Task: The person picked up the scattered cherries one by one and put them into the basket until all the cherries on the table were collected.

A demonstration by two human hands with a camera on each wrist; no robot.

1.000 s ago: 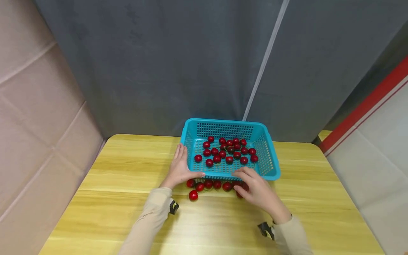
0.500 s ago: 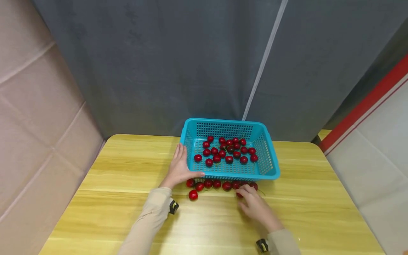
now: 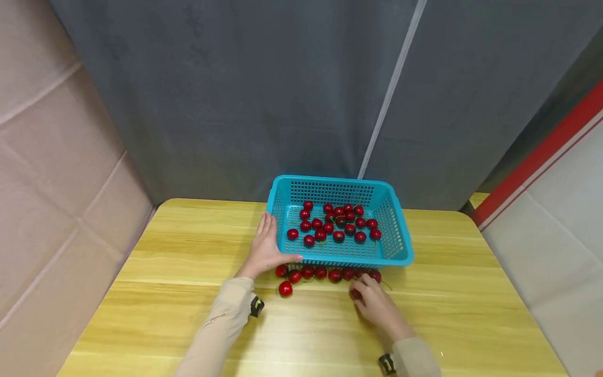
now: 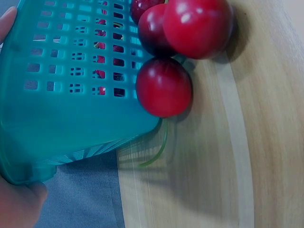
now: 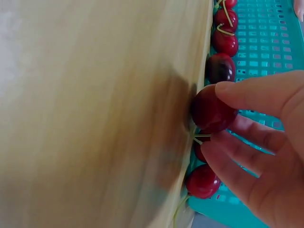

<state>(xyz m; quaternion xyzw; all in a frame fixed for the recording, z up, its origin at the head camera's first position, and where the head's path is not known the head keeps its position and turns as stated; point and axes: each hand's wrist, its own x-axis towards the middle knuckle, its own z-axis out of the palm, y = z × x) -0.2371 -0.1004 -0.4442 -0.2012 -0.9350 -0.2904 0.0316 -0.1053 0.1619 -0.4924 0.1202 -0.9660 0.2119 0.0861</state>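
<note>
A blue plastic mesh basket [image 3: 406, 238] holds several dark red cherries [image 3: 338, 236]. My left hand [image 3: 265, 252] rests on its front left corner, the fingers straight along the left side and the thumb along the front rim. Thumb and fingers of my right hand [image 3: 377, 306] pinch a cherry [image 5: 209, 111] close in front of the basket. Other cherries [image 3: 335, 275] line the outside of its front wall, some with green stems. One cherry [image 3: 285, 288] lies apart, nearer to me, at the row's left end.
The wooden table [image 3: 188, 272] extends to both sides and in front of the basket. Behind its back edge hangs a grey curtain [image 3: 264, 104]. Pale panels [image 3: 61, 199] stand on the left.
My right hand has moved down from the basket's front rim to a cherry on the table and now pinches it. One cherry at the back left of the basket has shifted slightly left.
</note>
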